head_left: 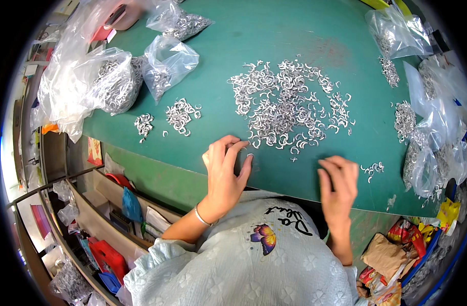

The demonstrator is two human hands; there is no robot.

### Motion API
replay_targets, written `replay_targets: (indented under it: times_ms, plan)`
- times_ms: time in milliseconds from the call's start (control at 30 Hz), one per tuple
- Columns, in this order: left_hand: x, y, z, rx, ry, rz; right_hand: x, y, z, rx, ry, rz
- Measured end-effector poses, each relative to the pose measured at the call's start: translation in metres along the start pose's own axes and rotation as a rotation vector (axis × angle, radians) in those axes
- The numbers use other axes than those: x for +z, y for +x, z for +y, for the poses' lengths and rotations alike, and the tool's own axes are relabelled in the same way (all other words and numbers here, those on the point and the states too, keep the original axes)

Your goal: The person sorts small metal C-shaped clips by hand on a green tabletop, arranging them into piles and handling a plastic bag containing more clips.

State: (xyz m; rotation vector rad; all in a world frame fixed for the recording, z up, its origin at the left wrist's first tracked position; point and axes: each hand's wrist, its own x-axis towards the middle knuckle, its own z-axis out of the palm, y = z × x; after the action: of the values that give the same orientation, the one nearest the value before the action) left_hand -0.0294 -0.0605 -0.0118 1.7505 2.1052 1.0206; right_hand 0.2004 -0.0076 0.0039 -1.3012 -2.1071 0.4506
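Silver curved bits (284, 115), left hand (224, 166) beside them, thumb and finger slightly apart, right hand (340, 181) blurry, can't tell its grip

We see black handwritten-style lettering (288, 221) on the front of the pale shirt (233, 270), set in short lines just beside a butterfly print (264, 238). On the red and yellow packages (408, 235) at lower right, we find any print too small to read.
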Motion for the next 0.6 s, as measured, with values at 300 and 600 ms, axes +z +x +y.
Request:
replay_targets:
  times_ms: [300,600]
  plan:
    - [-0.01,-0.005,-0.019,0.016,-0.026,0.016,0.025,0.002,-0.009,-0.077,0.091,-0.149]
    - [-0.02,0.005,-0.028,0.016,0.023,0.059,0.013,0.003,-0.009,0.095,0.134,-0.154]
